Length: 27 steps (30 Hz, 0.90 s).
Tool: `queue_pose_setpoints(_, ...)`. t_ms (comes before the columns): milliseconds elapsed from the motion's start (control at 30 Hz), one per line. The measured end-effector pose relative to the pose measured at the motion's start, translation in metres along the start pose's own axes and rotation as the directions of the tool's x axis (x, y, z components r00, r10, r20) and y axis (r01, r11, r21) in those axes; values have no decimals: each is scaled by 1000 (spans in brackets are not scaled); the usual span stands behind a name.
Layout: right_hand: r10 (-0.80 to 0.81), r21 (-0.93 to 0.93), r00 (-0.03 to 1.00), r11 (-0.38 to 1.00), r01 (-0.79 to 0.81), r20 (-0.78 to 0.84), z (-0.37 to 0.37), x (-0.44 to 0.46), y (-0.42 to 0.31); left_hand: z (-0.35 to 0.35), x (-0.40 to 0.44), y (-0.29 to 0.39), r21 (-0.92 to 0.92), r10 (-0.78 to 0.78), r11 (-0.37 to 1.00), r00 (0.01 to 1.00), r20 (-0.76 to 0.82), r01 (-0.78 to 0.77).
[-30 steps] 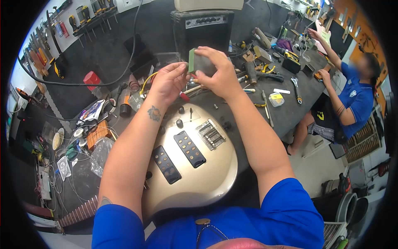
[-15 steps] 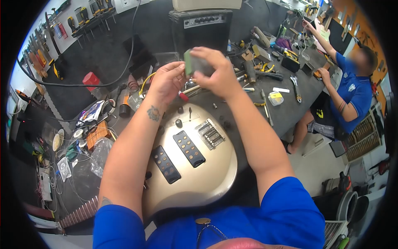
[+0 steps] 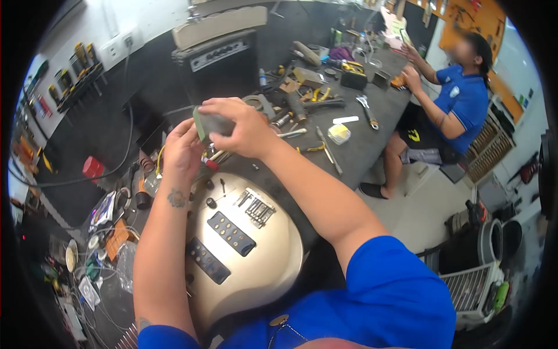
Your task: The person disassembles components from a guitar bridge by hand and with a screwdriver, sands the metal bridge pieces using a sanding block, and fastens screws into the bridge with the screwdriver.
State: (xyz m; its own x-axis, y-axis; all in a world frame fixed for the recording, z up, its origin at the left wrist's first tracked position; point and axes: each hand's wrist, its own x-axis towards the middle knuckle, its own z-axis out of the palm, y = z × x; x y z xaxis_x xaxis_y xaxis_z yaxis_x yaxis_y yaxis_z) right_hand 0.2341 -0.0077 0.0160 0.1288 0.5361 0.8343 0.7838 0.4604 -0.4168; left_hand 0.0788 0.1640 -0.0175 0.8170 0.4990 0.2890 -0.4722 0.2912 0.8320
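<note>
My right hand (image 3: pixel 244 128) is wrapped round a grey block with a green face (image 3: pixel 199 124), held up above the bench. Against its green side, the fingers of my left hand (image 3: pixel 181 152) are pinched together; whatever lies between them is too small to make out. Below my forearms rests a pale gold electric bass or guitar body (image 3: pixel 264 256) with two black pickups (image 3: pixel 231 234) and a metal bridge (image 3: pixel 256 208). A control knob (image 3: pixel 211 202) and a thin dark part (image 3: pixel 222 185) are near its upper edge.
A small amplifier (image 3: pixel 224 81) stands at the back. Pliers (image 3: pixel 314 148), a wrench (image 3: pixel 367 111) and a small clear box (image 3: pixel 339 134) lie to the right. Cables and plastic clutter the left side. Another person (image 3: pixel 459 104) sits at the bench's right, hands raised.
My view has turned to the right, so the bench and my hands appear farther left. Both hands stay together at the block. The other person's raised arm has come down closer to their body.
</note>
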Motion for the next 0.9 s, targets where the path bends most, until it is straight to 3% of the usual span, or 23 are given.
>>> queue_pose_setpoints(100,101,-133,993,985,-109,-68,-10,-3,36,-17,0,-4,41,0,999,999,-41,1)
queue_pose_setpoints(133,60,-11,997,998,-61,-50,-11,2,27,-18,4,-3,70,-4,998,998,-61,8)
queue_pose_setpoints(200,-149,-29,983,989,147,-105,7,-1,6,-1,3,4,94,-4,996,1000,-13,5)
queue_pose_setpoints(267,-18,115,998,993,26,-65,12,-5,18,0,3,3,101,-37,994,997,-74,45)
queue_pose_setpoints(333,96,-113,991,988,-107,-96,9,-11,66,-30,6,-3,65,-16,998,997,-71,21)
queue_pose_setpoints(433,90,95,987,992,-78,-134,1,-3,20,-31,12,-1,58,-16,998,998,-55,19)
queue_pose_setpoints(467,4,169,990,985,21,-143,5,-1,5,-25,12,2,63,-26,998,999,-38,29)
queue_pose_setpoints(500,-12,158,991,987,33,-132,11,-2,11,-16,10,4,46,-34,998,998,43,32)
queue_pose_setpoints(533,-21,151,992,988,40,-124,15,-4,18,-15,10,1,45,-42,998,999,-6,42)
queue_pose_setpoints(600,133,-41,979,989,-141,-152,2,-10,36,-21,6,-7,39,-48,998,993,-107,53)
queue_pose_setpoints(633,88,-94,980,990,-106,-181,-4,-9,42,-25,7,-6,36,-40,998,994,-97,44)
queue_pose_setpoints(733,-114,114,988,985,126,-102,7,-1,17,-10,5,5,39,-32,999,993,-110,36)
queue_pose_setpoints(767,-111,102,992,988,116,-59,10,-3,15,7,-2,8,49,-41,998,995,-95,46)
queue_pose_setpoints(867,82,-135,983,985,-105,-166,5,-12,56,-50,11,-9,0,-67,998,998,-6,67)
queue_pose_setpoints(900,138,-126,982,980,-154,-130,-3,-12,62,-52,13,-8,15,-61,998,997,39,61)
